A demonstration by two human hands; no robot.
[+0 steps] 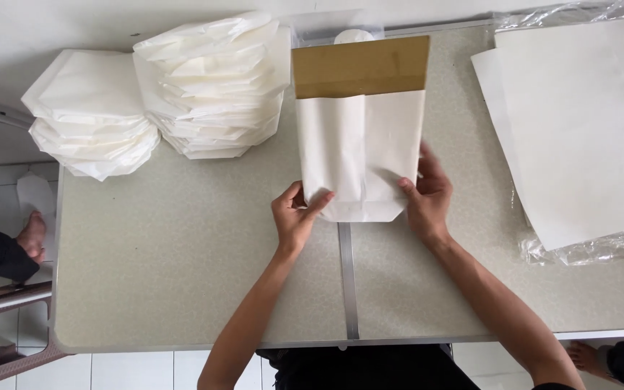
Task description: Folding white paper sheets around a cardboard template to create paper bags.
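A white paper sheet (pixel 359 144) is wrapped around a brown cardboard template (pixel 360 66) in the middle of the grey table (pixel 182 260). The cardboard's top sticks out beyond the paper. My left hand (pixel 296 217) pinches the paper's lower left corner, with the fingers folded over its edge. My right hand (pixel 427 198) presses on the lower right corner, where the paper is folded in at an angle.
Two piles of folded white paper bags (pixel 214 83) (pixel 92 112) lie at the back left. A stack of flat white sheets (pixel 579 123) on clear plastic sits at the right. Another person's foot (pixel 34 235) shows beside the table's left edge.
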